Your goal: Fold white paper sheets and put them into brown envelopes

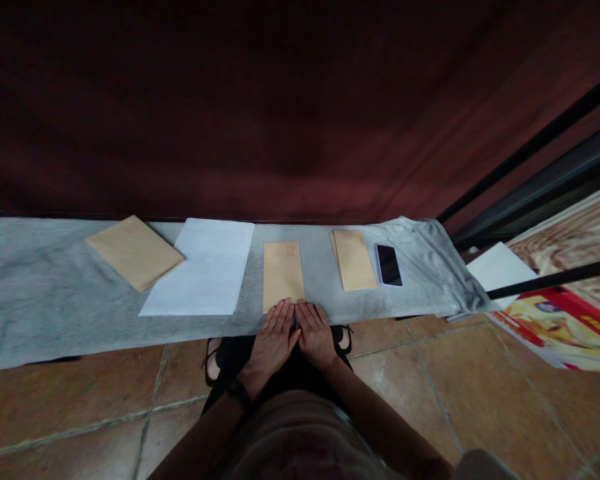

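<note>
A brown paper envelope (283, 273) with small red print in its far right corner lies flat on the grey cloth (320, 267). Both hands rest side by side at its near edge. My left hand (275, 333), with a dark band on the wrist, lies flat with fingertips on the envelope's near edge. My right hand (317, 333) is flat too, its fingers stretched out at the near right corner. Neither hand grips anything. Left of the envelope sit white paper sheets (205, 267); on the right is a small stack of brown envelopes (356, 260).
More brown envelopes (135, 252) overlap the white sheets at the left. A phone (390, 265) lies right of the small stack. Dark red curtain (280, 133) hangs behind the narrow cloth-covered surface. Black bars (555, 283) and a colourful printed box (565, 327) stand at the right.
</note>
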### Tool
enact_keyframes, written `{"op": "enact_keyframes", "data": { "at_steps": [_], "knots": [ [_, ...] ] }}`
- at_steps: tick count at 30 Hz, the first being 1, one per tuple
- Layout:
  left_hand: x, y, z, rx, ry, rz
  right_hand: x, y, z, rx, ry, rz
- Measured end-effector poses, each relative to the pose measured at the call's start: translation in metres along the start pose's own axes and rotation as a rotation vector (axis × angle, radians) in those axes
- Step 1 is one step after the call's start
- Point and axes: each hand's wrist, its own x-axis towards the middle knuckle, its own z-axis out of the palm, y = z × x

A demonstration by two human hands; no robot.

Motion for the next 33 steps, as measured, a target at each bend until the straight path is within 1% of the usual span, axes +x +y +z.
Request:
{"op": "enact_keyframes", "data": {
  "at_steps": [6,8,12,15,17,23,25,27,30,33],
  "knots": [
    [-0.014,-0.016,-0.007,0.040,0.041,-0.047,0.004,-0.003,-0.004,0.018,0.027,0.023],
    [-0.016,-0.018,-0.006,0.051,0.043,-0.059,0.006,-0.008,-0.005,0.035,0.023,0.013],
    [-0.018,-0.019,-0.002,0.081,0.026,-0.065,0.012,-0.022,0.000,0.077,-0.032,-0.068],
    [-0.018,-0.019,-0.002,0.090,0.017,-0.052,0.015,-0.027,0.005,0.078,-0.022,-0.063],
    [-0.019,-0.019,-0.003,0.089,0.021,-0.051,0.014,-0.025,0.005,0.066,-0.011,-0.056],
    [-0.020,-0.021,-0.010,0.052,0.055,-0.085,0.008,-0.006,-0.004,0.022,0.010,-0.034],
    [-0.014,-0.021,-0.011,0.046,0.039,-0.091,0.006,-0.002,-0.005,0.011,0.012,-0.041],
    [-0.004,-0.018,-0.012,0.034,0.000,-0.085,0.006,-0.002,-0.004,-0.001,0.014,-0.045],
    [0.019,-0.014,-0.012,0.024,-0.065,-0.082,0.005,-0.002,-0.001,-0.019,0.019,-0.056],
    [0.049,-0.016,-0.011,0.032,-0.109,-0.092,0.006,-0.002,0.002,-0.036,0.022,-0.051]
  ]
}}
